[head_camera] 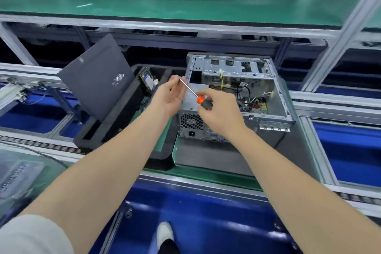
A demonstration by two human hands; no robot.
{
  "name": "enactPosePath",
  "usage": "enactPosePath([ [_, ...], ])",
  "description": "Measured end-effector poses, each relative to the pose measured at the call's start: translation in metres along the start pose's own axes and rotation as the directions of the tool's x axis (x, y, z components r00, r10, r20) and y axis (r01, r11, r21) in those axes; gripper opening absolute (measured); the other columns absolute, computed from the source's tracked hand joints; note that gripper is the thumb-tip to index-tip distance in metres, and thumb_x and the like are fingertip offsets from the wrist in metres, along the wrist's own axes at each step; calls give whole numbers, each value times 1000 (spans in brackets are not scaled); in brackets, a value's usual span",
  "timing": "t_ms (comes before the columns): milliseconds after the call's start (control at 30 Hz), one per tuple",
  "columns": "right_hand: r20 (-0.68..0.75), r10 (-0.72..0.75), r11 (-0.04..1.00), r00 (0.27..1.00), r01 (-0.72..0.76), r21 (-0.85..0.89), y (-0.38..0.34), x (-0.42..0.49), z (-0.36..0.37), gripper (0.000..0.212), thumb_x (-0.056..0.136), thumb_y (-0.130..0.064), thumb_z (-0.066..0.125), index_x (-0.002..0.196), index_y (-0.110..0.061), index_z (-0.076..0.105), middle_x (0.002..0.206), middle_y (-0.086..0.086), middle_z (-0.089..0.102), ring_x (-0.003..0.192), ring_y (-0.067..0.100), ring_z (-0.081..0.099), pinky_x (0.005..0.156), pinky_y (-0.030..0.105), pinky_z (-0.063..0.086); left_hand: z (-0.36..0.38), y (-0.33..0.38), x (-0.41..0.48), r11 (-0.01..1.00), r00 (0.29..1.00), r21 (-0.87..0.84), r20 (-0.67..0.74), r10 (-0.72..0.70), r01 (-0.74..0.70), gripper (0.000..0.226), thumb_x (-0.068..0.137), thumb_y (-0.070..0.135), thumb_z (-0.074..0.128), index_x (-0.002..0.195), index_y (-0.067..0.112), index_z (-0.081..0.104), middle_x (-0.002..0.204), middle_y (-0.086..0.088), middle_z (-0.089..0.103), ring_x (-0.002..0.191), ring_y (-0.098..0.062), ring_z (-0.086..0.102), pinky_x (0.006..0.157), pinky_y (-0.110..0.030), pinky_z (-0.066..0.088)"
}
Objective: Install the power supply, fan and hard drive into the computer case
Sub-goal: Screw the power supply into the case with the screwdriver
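Observation:
The open computer case (274, 97) lies on its side on the belt, loose cables inside it. The power supply (190, 122) sits in its near left corner, fan grille and socket facing me. My right hand (219, 110) grips the orange-and-black handle of a screwdriver (203, 102) above that corner. My left hand (170, 95) pinches the tip of the screwdriver's metal shaft, with something small perhaps held there. A hard drive (147, 82) stands in a slot of the black foam tray (123, 117) left of the case.
The case's dark side panel (99, 80) leans upright against the foam tray. A green shelf (165, 6) runs above the line at the back. Aluminium posts (340, 33) stand at the right. Roller rails (41, 146) and blue floor lie below, my shoe (165, 233) on it.

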State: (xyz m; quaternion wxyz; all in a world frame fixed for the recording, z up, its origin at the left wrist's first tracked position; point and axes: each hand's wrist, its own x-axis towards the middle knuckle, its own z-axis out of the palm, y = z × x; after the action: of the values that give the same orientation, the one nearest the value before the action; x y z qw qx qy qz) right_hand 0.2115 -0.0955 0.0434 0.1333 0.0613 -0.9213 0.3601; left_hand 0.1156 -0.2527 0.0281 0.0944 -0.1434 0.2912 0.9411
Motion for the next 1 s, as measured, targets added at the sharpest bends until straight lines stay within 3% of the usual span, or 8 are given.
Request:
enactPosePath([
  [133,24,8,1000,1000,-8,-2,12,-35,-11,40,88,-16,64,126,-26,71,88,-6,67,91,21,64,85,41,56,-3,-24,-25,996,1000,93,3,-2,2,8,97,-3,61,99,5,60,82,-12,73,75,-18,75,78,-32,63],
  [300,8,11,1000,1000,-11,-8,24,-67,-12,41,88,-18,62,126,-31,70,100,-6,73,95,21,65,86,40,56,-11,-35,-46,963,999,266,32,36,-43,33,90,-5,68,120,-1,57,93,-16,73,88,-23,75,86,-34,62],
  [467,-76,101,974,992,-83,211,26,-96,6,30,88,-20,70,116,-31,75,87,-20,72,88,-1,64,78,12,46,-22,-43,-58,957,1000,290,20,5,-11,16,88,-2,68,103,-2,64,94,-15,72,87,-22,74,83,-31,61],
  [633,-11,294,865,956,-261,428,25,-122,39,25,89,-22,71,104,-42,70,83,-4,72,68,27,65,67,41,58,-49,-58,-60,945,999,323,-23,-40,46,16,87,-1,72,102,0,66,91,-14,74,87,-22,75,75,-29,61],
  [833,55,490,770,870,-461,441,27,-151,83,21,89,-19,69,98,-38,67,80,1,69,68,33,62,60,36,49,-94,-87,-55,923,967,311,-184,-176,228,37,89,-2,73,122,-1,56,104,-19,69,94,-25,72,76,-31,62],
  [1000,33,625,669,780,-557,493,28,-166,109,20,90,-11,67,91,-32,66,76,2,67,51,21,56,42,30,45,-106,-108,-51,890,945,356,-257,-201,286,25,86,-16,68,101,1,56,91,-21,70,84,-27,72,69,-31,62],
])
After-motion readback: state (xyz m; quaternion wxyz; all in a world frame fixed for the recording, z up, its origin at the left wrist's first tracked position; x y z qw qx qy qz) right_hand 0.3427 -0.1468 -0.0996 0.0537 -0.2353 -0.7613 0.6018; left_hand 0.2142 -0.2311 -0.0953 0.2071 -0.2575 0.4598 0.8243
